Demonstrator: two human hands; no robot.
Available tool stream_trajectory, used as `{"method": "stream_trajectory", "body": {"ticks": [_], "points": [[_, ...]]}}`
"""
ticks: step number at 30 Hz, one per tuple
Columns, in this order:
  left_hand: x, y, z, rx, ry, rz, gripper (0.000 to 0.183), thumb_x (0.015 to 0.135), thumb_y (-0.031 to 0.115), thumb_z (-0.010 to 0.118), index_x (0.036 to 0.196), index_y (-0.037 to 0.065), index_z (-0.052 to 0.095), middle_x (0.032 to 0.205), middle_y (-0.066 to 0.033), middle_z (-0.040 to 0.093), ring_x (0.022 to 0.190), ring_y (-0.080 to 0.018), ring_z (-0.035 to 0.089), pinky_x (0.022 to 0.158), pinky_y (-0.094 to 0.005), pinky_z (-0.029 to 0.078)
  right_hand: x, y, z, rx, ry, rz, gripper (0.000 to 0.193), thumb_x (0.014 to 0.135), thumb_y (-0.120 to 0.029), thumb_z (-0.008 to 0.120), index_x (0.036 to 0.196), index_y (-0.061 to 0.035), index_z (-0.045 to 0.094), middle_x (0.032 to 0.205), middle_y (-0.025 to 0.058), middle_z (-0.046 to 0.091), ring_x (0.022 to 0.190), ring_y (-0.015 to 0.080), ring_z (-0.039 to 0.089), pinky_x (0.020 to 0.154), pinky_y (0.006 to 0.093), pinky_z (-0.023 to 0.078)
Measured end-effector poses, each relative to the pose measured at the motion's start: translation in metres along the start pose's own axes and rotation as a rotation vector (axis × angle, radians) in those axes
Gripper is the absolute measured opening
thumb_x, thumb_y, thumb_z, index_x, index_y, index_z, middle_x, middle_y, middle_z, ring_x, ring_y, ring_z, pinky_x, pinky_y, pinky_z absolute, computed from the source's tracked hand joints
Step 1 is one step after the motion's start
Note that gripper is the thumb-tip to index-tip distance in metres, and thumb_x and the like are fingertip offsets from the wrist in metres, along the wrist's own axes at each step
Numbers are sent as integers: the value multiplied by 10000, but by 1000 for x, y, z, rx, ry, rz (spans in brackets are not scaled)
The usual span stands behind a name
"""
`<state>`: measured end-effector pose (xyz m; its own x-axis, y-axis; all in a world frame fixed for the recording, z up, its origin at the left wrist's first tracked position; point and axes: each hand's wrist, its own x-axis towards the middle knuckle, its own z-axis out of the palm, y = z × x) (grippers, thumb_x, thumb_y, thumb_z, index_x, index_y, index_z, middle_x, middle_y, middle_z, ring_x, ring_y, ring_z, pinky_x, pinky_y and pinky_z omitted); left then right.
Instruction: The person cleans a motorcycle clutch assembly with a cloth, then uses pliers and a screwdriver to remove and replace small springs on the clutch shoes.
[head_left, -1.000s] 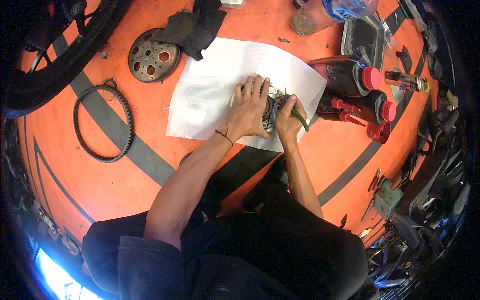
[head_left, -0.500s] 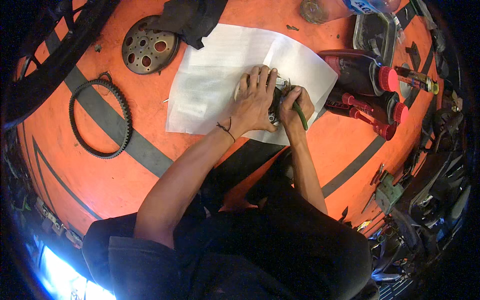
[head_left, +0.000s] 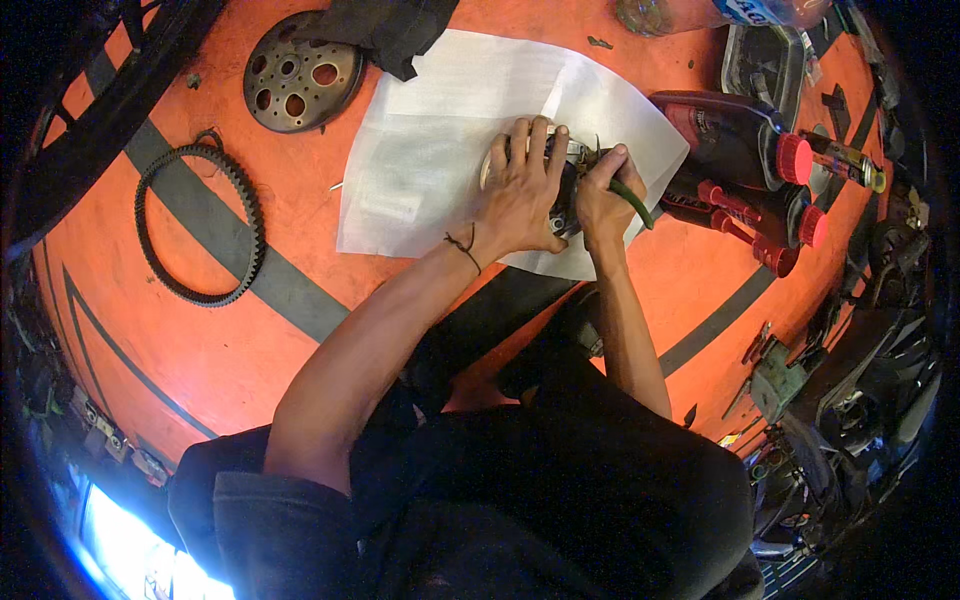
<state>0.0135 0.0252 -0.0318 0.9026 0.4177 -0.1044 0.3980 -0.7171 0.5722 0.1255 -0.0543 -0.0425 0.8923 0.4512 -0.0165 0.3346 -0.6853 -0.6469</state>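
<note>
head: left hand [head_left: 518, 200] clasps part [head_left: 567, 198]; right hand [head_left: 606, 203] grips tool [head_left: 634, 203] (seemingly) near sheet [head_left: 430, 130] edge.

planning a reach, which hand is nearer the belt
Left. The left hand is right of the belt, on a metal part; the right hand is farther right.

L hand [head_left: 520, 190] palm-down, just above ctr of frame, back up, fingers slightly apart & pointing up, thumb out to lower R. L forearm [head_left: 365, 325] bare, diag. from lower L. R hand [head_left: 606, 200] just R of it, curled in grip, thumb up; R forearm [head_left: 630, 320] near-vert. below.
</note>
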Motion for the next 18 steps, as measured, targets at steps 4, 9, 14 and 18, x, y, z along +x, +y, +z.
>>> {"method": "stream_trajectory", "body": {"ticks": [4,9,14,18], "points": [[1,1,2,13,-7,3,1272,426,441,895,1447,-73,337,1446,-299,299,1357,-479,272,1078,-595,259,11,6,4,3,152,-341,267,985,-143,466,839,21,619,717,205,592,728,382,588,753,452,473],[0,-2,0,-27,-23,28,1262,440,443,903,1446,-70,339,1446,-318,296,1357,-493,268,1080,-600,258,6,-9,-6,139,-77,-100,280,1020,-184,427,962,3,628,708,203,639,674,394,650,625,459,501],[1,-3,0,-50,-11,24,1233,425,422,899,1446,-30,376,1446,-336,290,1347,-516,270,1079,-604,261,14,-15,-7,70,-149,-155,325,1027,-224,412,908,2,613,747,243,662,698,443,662,638,490,507],[0,-3,3,-36,19,30,1221,412,438,897,1434,-20,411,1443,-338,296,1342,-513,279,1076,-592,261,17,-23,-10,-3,-180,-196,331,1021,-202,410,875,19,607,723,258,648,687,452,652,640,493,502]]}}
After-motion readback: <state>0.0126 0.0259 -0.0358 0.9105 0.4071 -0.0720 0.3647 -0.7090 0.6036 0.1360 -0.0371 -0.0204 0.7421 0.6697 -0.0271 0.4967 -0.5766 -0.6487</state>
